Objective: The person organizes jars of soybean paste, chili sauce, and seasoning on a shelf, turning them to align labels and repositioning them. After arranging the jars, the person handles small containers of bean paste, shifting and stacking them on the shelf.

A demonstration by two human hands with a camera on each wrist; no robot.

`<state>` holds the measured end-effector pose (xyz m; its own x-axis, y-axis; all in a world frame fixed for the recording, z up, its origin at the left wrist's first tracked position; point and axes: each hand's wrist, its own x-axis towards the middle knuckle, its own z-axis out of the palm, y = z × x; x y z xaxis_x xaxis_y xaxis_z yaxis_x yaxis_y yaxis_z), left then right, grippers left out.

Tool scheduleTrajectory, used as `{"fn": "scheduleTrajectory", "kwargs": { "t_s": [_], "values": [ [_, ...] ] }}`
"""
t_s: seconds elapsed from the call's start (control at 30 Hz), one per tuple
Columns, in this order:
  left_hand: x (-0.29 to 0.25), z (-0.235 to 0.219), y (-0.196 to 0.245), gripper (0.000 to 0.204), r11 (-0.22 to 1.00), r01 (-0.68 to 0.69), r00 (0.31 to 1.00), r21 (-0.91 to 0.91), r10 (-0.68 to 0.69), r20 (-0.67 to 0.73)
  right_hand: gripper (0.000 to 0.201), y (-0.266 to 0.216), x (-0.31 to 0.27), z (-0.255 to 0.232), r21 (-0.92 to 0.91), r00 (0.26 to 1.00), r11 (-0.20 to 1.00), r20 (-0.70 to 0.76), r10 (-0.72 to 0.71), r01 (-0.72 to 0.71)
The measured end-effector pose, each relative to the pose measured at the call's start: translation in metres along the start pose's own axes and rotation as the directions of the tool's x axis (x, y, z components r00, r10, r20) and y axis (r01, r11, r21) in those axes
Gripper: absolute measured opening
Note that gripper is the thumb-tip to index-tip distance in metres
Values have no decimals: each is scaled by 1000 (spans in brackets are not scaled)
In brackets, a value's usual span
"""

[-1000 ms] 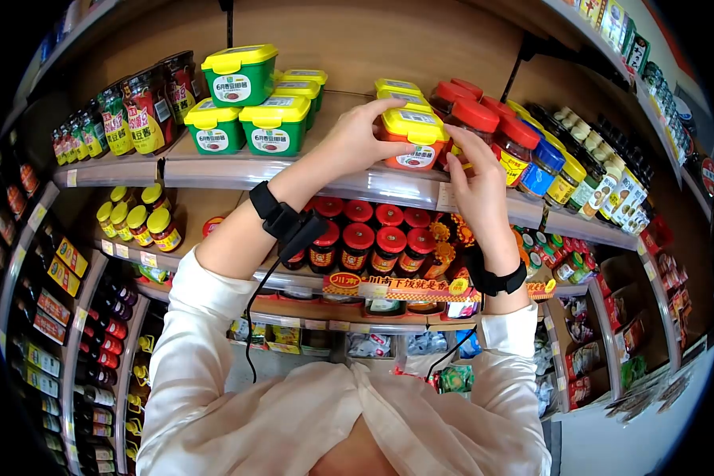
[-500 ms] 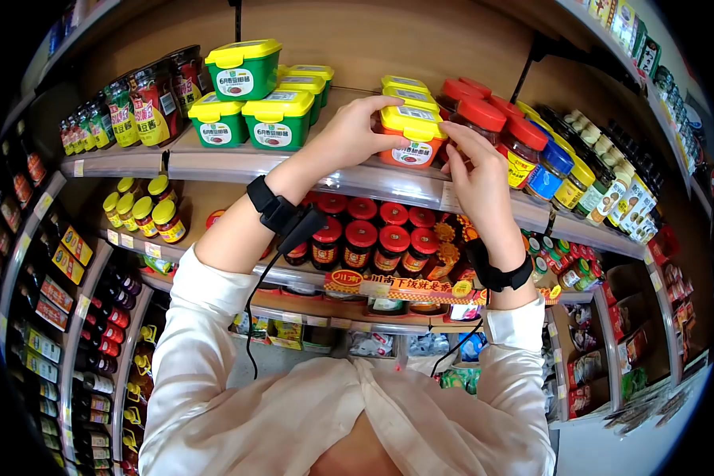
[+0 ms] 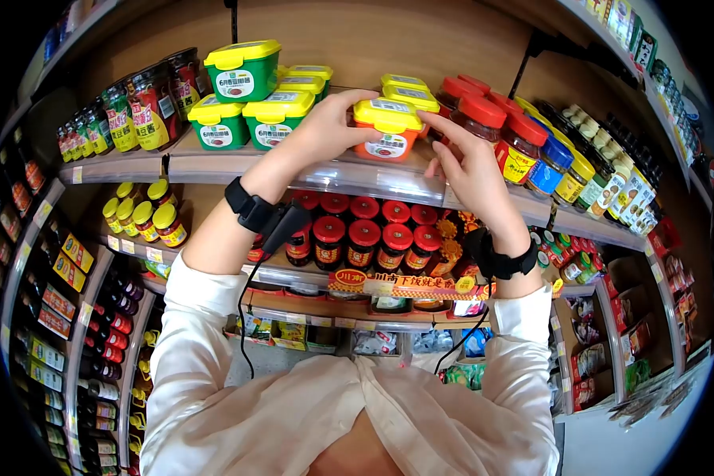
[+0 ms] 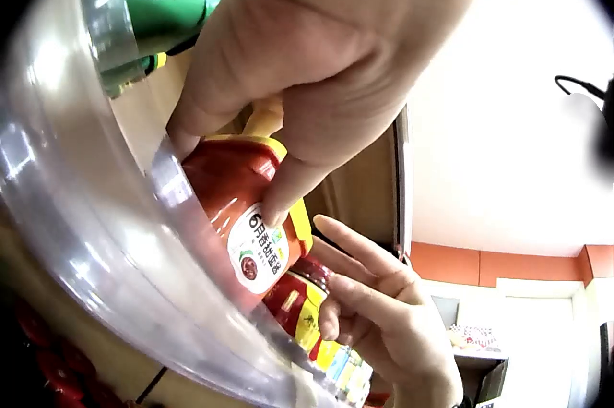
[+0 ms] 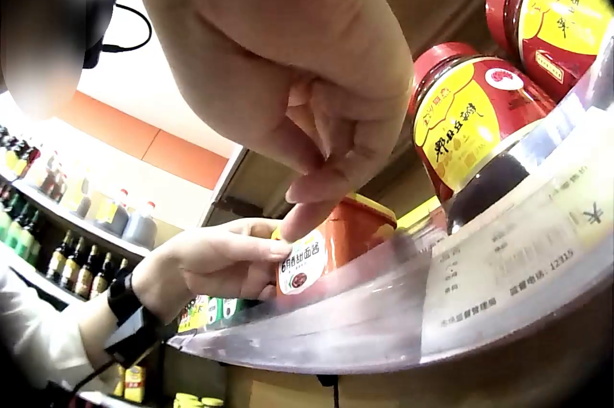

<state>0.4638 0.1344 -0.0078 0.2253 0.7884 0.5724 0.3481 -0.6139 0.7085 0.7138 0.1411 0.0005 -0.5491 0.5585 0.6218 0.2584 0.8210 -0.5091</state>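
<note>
An orange-red tub (image 3: 386, 144) of sauce with a yellow lid sits at the front edge of the upper shelf. My left hand (image 3: 323, 133) grips it from the left, the thumb across its front label and the fingers around its far left side. On the other side my right hand (image 3: 474, 165) reaches up, its index fingertip at the lid's right corner and its other fingers loosely bent. The left wrist view shows the thumb pressed on the label of the tub (image 4: 240, 221), behind the clear shelf lip (image 4: 144, 264).
Green tubs (image 3: 242, 75) with yellow lids are stacked to the left. More yellow-lidded tubs (image 3: 414, 97) stand behind the orange one. Red-lidded jars (image 3: 520, 147) line the right side. On the shelf below are dark jars (image 3: 362, 242) with red lids.
The orange-red tub has slid left along the shelf edge, away from the red-lidded jars and out of line with the tubs behind. Both hands moved left with it.
</note>
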Motion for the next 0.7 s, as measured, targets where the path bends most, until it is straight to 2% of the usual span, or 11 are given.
{"fn": "scheduleTrajectory", "kwargs": {
  "t_s": [0.03,0.1,0.13,0.2,0.27,0.3,0.33,0.4,0.43,0.5,0.7],
  "values": [
    [-2,-2,1,62,999,39,999,12,-39,-11,39,-2,1,-4,-3,1000,1000,-2,7,-7],
    [-5,-3,0,60,999,40,999,-19,-40,-23,47,-11,7,-15,89,988,994,145,47,-60],
    [-6,-3,-1,58,998,42,998,-44,-44,-42,43,-9,12,-21,192,994,980,98,40,-59],
    [-6,-2,-5,60,998,5,999,-64,-7,-40,42,3,32,-42,81,991,990,-73,-108,114],
    [-8,6,3,70,892,-73,978,445,151,-143,39,-1,50,-60,-223,981,967,-121,-154,125],
    [-7,11,5,70,893,-72,977,444,152,-146,33,-3,59,-62,-337,954,920,-148,-262,201],
    [-5,19,7,72,869,-120,951,480,239,-195,33,-4,65,-61,-338,954,919,-145,-263,202],
    [-2,34,11,75,840,-165,914,517,327,-240,27,-6,75,-57,-603,969,760,113,-221,244],
    [-1,42,12,69,780,-143,885,609,377,-274,24,1,80,-49,-637,933,690,150,-326,344],
    [1,51,12,54,680,-118,823,724,475,-312,25,7,85,-38,-728,945,603,222,-242,325],
    [0,41,21,49,651,-93,903,753,373,-211,21,23,95,-11,-832,921,398,326,-214,387]
  ]
}}
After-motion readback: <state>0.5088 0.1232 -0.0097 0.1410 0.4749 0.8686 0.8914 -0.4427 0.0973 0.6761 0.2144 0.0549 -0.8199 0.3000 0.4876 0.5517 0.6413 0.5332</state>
